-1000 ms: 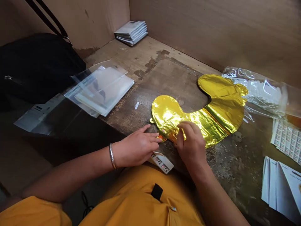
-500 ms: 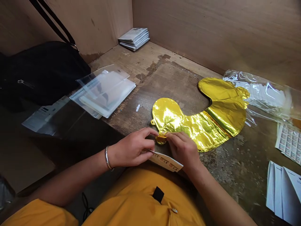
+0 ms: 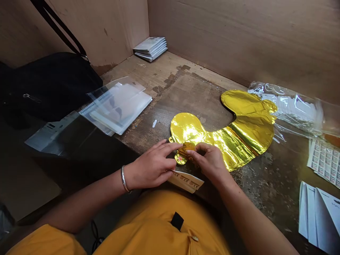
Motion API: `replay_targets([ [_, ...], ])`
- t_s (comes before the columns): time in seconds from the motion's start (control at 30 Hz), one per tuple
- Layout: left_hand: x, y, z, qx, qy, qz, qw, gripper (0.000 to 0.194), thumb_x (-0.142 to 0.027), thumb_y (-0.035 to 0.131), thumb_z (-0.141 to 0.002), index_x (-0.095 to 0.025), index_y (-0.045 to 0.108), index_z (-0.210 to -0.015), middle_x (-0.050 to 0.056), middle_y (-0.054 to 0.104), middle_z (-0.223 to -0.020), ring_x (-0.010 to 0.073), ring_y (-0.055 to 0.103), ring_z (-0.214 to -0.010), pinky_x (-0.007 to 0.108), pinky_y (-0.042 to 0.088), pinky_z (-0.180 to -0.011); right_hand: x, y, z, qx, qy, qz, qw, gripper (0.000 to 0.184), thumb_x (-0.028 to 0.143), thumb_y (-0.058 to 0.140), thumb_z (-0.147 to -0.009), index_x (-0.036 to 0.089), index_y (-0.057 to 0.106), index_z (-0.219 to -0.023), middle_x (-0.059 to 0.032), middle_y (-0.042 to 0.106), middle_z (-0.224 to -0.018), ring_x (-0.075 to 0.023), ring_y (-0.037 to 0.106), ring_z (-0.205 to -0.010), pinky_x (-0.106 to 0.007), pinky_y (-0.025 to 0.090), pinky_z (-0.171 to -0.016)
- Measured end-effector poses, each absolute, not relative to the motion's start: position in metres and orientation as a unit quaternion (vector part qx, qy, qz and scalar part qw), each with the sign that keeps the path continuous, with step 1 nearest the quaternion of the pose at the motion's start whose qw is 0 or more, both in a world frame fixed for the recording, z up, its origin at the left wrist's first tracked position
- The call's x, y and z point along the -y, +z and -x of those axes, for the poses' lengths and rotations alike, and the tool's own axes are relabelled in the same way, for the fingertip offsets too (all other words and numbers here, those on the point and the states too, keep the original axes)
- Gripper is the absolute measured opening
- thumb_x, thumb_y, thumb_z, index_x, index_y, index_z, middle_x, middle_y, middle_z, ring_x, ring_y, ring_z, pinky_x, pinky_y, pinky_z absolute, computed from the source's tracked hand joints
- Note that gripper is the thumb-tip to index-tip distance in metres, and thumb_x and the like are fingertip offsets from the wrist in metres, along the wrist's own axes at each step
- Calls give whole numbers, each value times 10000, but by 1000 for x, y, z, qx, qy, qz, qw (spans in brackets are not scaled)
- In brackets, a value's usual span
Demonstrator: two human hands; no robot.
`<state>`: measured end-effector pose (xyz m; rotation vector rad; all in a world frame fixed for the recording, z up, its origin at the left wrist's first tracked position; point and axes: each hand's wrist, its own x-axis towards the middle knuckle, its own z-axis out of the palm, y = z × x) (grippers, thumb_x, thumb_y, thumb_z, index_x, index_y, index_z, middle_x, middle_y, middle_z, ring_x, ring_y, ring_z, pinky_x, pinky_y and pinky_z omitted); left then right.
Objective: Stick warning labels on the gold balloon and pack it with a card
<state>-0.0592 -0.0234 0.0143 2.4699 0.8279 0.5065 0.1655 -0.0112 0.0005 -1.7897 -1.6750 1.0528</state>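
A flat gold foil balloon (image 3: pixel 233 131), curved like a horseshoe, lies on the worn wooden table (image 3: pixel 186 88). Its small gold filling tab (image 3: pixel 183 156) sticks out at the near edge. My left hand (image 3: pixel 152 166), with a metal bangle on the wrist, presses two stretched fingers onto the tab. My right hand (image 3: pixel 209 161) pinches the tab from the other side and folds it. A white card with printed marks (image 3: pixel 187 180) lies under my hands at the table's front edge.
A stack of clear plastic sleeves (image 3: pixel 117 104) and a black bag (image 3: pixel 45 85) lie at the left. White booklets (image 3: pixel 151 47) sit in the far corner. At the right are a crinkled clear bag (image 3: pixel 292 106), a sticker sheet (image 3: pixel 324 161) and white folded papers (image 3: pixel 318 212).
Both hands closed in on the balloon's tab. The right hand slid off the foil body onto the tab and the tab is now folded up between the fingers.
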Motion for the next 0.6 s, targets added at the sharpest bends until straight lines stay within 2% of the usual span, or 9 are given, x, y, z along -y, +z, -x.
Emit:
replay_targets([
  [0.1,20,15,53,-258,167,-928,212,77,-185,551,-847,-171,617,-810,128,451,-1436,258,410,-1338,492,225,-1157,7,2,-166,629,369,647,223,417,539,551,-817,176,578,-616,38,468,-498,-98,396,-492,-233,297,-472],
  [0.33,11,23,43,-246,231,-923,187,58,-192,593,-804,-168,633,-769,112,430,-1455,282,449,-1273,442,345,-1098,-1,4,-165,654,347,641,203,442,499,443,-867,190,496,-555,37,404,-492,-106,368,-503,-248,266,-490],
  [0.47,7,16,40,-206,189,-935,217,72,-192,571,-816,-170,639,-806,113,560,-1338,265,471,-1273,436,332,-1122,-6,7,-166,620,386,644,229,400,488,477,-836,193,488,-567,40,407,-511,-104,367,-506,-243,293,-485],
  [0.53,4,9,37,-177,175,-941,231,68,-186,571,-811,-169,636,-797,115,569,-1329,265,484,-1269,437,330,-1127,-8,10,-168,599,417,636,252,375,488,495,-825,191,503,-597,40,433,-537,-104,385,-516,-240,328,-494],
  [0.6,0,4,33,-163,176,-939,245,63,-180,580,-795,-171,628,-755,119,569,-1323,266,519,-1226,425,382,-1083,-6,12,-171,593,421,628,277,374,495,476,-847,188,531,-639,30,476,-560,-113,426,-528,-246,372,-513],
])
